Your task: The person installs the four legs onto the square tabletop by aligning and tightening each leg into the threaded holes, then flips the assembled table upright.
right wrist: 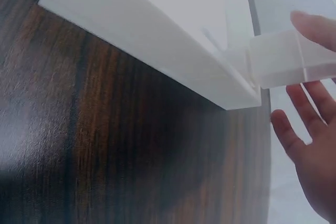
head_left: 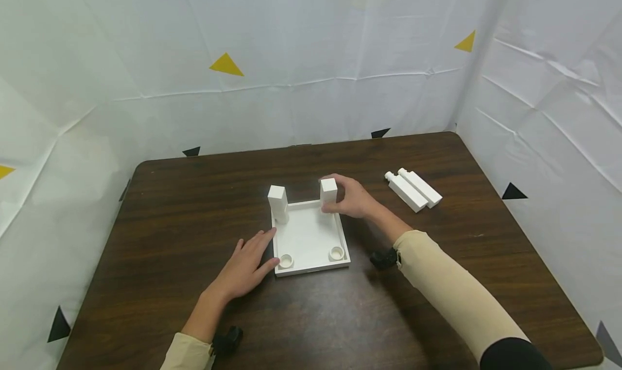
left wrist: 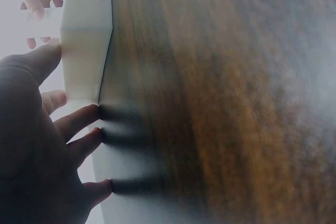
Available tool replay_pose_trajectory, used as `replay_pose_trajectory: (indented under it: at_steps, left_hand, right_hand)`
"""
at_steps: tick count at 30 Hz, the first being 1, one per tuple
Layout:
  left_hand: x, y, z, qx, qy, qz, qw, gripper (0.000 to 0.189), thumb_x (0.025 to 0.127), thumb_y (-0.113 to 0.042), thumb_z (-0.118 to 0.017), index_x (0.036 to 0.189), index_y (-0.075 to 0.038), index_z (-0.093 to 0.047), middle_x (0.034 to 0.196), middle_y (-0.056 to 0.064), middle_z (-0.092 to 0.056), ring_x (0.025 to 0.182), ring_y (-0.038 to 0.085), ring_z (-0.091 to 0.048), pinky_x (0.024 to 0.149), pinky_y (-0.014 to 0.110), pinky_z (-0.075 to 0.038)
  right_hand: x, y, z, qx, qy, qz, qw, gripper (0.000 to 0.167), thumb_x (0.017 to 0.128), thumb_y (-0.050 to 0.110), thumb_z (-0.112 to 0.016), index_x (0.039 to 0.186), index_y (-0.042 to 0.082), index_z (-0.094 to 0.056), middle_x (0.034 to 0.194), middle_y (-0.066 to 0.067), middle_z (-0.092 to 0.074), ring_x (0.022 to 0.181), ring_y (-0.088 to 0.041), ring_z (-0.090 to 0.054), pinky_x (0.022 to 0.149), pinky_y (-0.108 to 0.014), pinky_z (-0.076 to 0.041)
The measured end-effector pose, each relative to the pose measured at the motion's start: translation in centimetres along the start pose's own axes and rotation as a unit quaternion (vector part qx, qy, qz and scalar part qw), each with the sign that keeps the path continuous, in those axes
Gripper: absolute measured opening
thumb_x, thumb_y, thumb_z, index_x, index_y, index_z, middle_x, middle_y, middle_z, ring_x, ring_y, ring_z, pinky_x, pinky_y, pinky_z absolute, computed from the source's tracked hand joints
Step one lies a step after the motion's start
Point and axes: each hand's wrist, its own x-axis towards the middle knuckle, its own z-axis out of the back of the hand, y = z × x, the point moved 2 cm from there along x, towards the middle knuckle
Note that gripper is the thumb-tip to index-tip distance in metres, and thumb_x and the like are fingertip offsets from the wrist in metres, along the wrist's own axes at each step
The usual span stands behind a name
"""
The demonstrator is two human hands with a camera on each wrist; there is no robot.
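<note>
The post (head_left: pixel 329 186) is standing at the far right corner of the tray (head_left: pixel 308 235), the right hand (head_left: pixel 355 200) pinching it; the left hand (head_left: pixel 245 270), fingers spread, is bracing the tray, seemingly. Holding the post plumb should be helping.

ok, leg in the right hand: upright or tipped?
Upright. In the head view, the leg stands square end up at the far right corner of the tray, right hand gripping it. Fully seated: cannot tell.
</note>
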Motion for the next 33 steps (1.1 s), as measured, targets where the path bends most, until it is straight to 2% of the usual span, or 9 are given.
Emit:
replay_pose_trajectory:
  at_steps: [5,9,13,19,22,27,33]
  left_hand:
    - [-0.02,-0.02,0.07,0.001,-0.003,-0.003,1.0,0.071,0.099,-0.046,-0.054,0.157,-0.017,-0.026,0.157,0.01,-0.033,0.146,0.032,-0.025,0.11,0.068,-0.013]
    - [-0.07,-0.01,0.02,0.0,-0.003,-0.003,1.0,0.07,0.099,-0.047,-0.053,0.157,-0.017,-0.026,0.157,0.009,-0.033,0.146,0.032,-0.025,0.11,0.069,-0.013]
    - [-0.03,0.07,0.02,-0.001,0.001,0.001,1.0,0.071,0.099,-0.048,-0.052,0.157,-0.018,-0.025,0.158,0.009,-0.032,0.146,0.031,-0.024,0.111,0.068,-0.013]
    - [0.01,0.32,-0.18,0.006,0.012,0.013,0.9998,0.071,0.099,-0.052,-0.049,0.158,-0.022,-0.022,0.159,0.005,-0.029,0.147,0.027,-0.021,0.112,0.065,-0.012]
    - [-0.03,0.3,-0.16,0.005,0.008,0.008,0.9999,0.071,0.099,-0.051,-0.049,0.158,-0.021,-0.023,0.159,0.006,-0.03,0.147,0.028,-0.022,0.112,0.066,-0.012]
    - [-0.05,0.25,-0.09,0.003,0.001,0.001,1.0,0.071,0.099,-0.05,-0.051,0.157,-0.018,-0.025,0.158,0.009,-0.032,0.146,0.03,-0.025,0.111,0.067,-0.013]
    - [0.04,0.31,-0.11,0.005,0.012,0.012,0.9998,0.071,0.099,-0.052,-0.049,0.158,-0.021,-0.022,0.159,0.006,-0.03,0.147,0.027,-0.022,0.112,0.066,-0.012]
  right_hand:
    - [0.22,-0.04,0.13,0.057,0.031,0.026,0.9975,0.065,0.079,-0.004,-0.073,0.14,0.005,-0.051,0.134,-0.016,-0.057,0.12,-0.029,-0.055,0.096,-0.049,-0.046]
    - [0.33,-0.05,0.04,0.084,0.057,0.037,0.9941,0.064,0.079,-0.012,-0.062,0.14,0.0,-0.05,0.135,-0.016,-0.057,0.123,-0.029,-0.054,0.097,-0.048,-0.045]
    - [0.36,-0.09,0.01,0.084,0.074,0.039,0.993,0.059,0.082,-0.014,-0.06,0.139,0.0,-0.05,0.131,-0.012,-0.062,0.124,-0.027,-0.055,0.1,-0.045,-0.044]
    - [0.21,-0.24,0.22,0.099,0.095,0.035,0.9899,0.054,0.087,-0.012,-0.063,0.139,-0.001,-0.051,0.132,-0.012,-0.061,0.125,-0.026,-0.055,0.103,-0.045,-0.043]
    - [0.19,-0.49,0.35,0.097,0.089,0.03,0.9908,0.054,0.086,-0.009,-0.069,0.137,0.001,-0.054,0.134,-0.014,-0.06,0.124,-0.027,-0.056,0.103,-0.044,-0.044]
    - [0.11,-0.82,0.51,0.044,0.046,0.006,0.9979,0.053,0.078,0.003,-0.082,0.127,0.004,-0.061,0.122,-0.013,-0.065,0.11,-0.026,-0.063,0.094,-0.042,-0.051]
    - [0.08,-0.88,0.31,-0.002,0.006,-0.001,1.0,0.052,0.075,0.014,-0.087,0.12,0.007,-0.063,0.113,-0.007,-0.067,0.1,-0.023,-0.063,0.089,-0.041,-0.052]
